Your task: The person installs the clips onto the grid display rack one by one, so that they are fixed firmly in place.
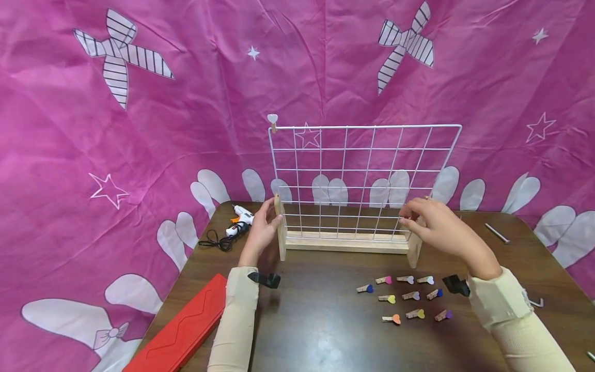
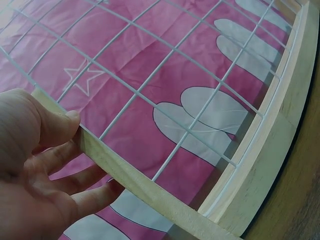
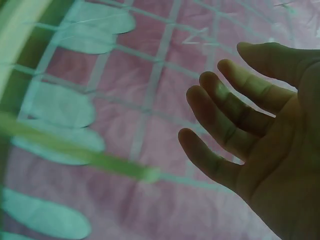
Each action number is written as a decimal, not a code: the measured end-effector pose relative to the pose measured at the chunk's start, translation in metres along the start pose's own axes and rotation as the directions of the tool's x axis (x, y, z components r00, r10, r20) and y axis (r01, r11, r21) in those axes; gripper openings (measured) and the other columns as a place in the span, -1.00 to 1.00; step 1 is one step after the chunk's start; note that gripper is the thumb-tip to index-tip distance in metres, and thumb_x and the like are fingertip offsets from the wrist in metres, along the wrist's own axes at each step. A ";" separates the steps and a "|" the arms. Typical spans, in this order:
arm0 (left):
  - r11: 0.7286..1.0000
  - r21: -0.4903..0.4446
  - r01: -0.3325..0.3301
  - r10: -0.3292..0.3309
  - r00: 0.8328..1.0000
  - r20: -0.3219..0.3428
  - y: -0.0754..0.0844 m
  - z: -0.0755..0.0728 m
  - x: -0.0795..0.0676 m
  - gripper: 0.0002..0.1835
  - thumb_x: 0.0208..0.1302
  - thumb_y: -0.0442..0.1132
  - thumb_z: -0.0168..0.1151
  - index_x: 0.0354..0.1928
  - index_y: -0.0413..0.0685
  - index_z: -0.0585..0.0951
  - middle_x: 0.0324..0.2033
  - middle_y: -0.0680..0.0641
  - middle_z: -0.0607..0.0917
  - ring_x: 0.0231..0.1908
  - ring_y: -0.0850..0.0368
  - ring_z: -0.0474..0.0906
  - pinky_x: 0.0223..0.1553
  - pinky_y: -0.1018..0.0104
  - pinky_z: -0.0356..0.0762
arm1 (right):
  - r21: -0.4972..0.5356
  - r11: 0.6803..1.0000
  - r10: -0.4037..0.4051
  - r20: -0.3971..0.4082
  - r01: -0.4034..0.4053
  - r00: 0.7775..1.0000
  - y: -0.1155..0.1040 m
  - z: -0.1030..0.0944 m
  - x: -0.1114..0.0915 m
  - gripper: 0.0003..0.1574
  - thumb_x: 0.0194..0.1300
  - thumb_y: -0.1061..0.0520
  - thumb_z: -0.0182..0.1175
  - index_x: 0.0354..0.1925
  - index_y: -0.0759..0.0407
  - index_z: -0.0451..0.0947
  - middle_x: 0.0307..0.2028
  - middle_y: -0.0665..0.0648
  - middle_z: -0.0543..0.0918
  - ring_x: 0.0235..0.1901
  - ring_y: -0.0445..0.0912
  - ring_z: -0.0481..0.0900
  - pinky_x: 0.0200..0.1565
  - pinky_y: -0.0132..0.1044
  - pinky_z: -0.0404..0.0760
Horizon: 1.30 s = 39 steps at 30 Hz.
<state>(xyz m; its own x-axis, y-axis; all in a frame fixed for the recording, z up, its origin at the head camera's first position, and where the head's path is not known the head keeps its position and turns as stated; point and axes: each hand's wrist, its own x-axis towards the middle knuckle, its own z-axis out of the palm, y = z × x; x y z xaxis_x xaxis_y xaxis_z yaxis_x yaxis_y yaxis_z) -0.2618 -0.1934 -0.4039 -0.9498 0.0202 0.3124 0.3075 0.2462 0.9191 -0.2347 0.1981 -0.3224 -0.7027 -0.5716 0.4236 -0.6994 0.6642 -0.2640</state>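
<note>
A white wire grid (image 1: 319, 149) stands upright in a wooden base (image 1: 346, 247) with a short post at each side. My left hand (image 1: 261, 232) grips the left post (image 2: 125, 172), thumb on one face and fingertips on the other. A small clothespin (image 1: 272, 119) with a white heart is clipped at the grid's top left corner. Beside the right post (image 1: 413, 254) hovers my right hand (image 1: 434, 227), its fingers loosely bent; the right wrist view shows nothing in it. On the table before the rack lie several heart clothespins (image 1: 387, 298) in loose rows, in various colours.
A white glue gun (image 1: 244, 214) with a black cord (image 1: 218, 242) lies left of the rack. A long red box (image 1: 186, 325) is at the table's left edge. At right are a metal rod (image 1: 497, 233) and a bent rod (image 1: 537, 303). Pink patterned cloth (image 1: 325, 62) hangs behind.
</note>
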 end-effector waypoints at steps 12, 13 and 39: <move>1.000 -0.011 0.006 -0.006 1.000 -0.001 0.000 0.001 -0.001 -0.46 0.23 -0.56 0.02 0.28 -0.36 0.23 0.20 -0.38 0.35 0.21 -0.22 0.27 0.22 0.01 0.25 | 0.029 0.993 0.106 0.120 -0.110 0.987 0.046 0.047 -0.062 -0.91 0.08 0.28 0.27 -0.42 0.12 0.56 -0.56 -0.17 0.46 -0.54 -0.33 0.38 -0.52 -0.37 0.44; 1.000 -0.012 0.007 -0.007 1.000 0.001 0.001 0.001 -0.001 -0.45 0.23 -0.56 0.02 0.28 -0.36 0.23 0.20 -0.38 0.35 0.21 -0.22 0.27 0.23 0.01 0.25 | 0.024 0.992 0.119 0.156 -0.124 0.980 0.050 0.050 -0.067 -0.91 0.08 0.28 0.28 -0.41 0.12 0.56 -0.55 -0.17 0.47 -0.53 -0.33 0.39 -0.51 -0.36 0.45; 1.000 0.002 -0.019 0.019 1.000 0.010 0.001 -0.001 -0.002 -0.46 0.23 -0.56 0.02 0.27 -0.40 0.21 0.15 -0.43 0.38 0.18 -0.24 0.30 0.26 0.04 0.19 | -0.085 0.973 0.230 0.412 -0.214 0.882 0.088 0.088 -0.098 -0.75 -0.10 0.31 0.37 -0.55 0.02 0.52 -0.63 -0.14 0.39 -0.59 -0.22 0.32 -0.58 -0.30 0.32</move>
<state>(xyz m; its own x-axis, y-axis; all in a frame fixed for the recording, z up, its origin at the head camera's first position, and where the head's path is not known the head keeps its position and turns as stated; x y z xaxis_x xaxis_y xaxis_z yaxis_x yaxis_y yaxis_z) -0.2599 -0.1945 -0.4033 -0.9442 0.0346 0.3276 0.3257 0.2479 0.9124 -0.2391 0.2704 -0.4633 -0.8341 -0.5498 -0.0439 -0.5192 0.8096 -0.2738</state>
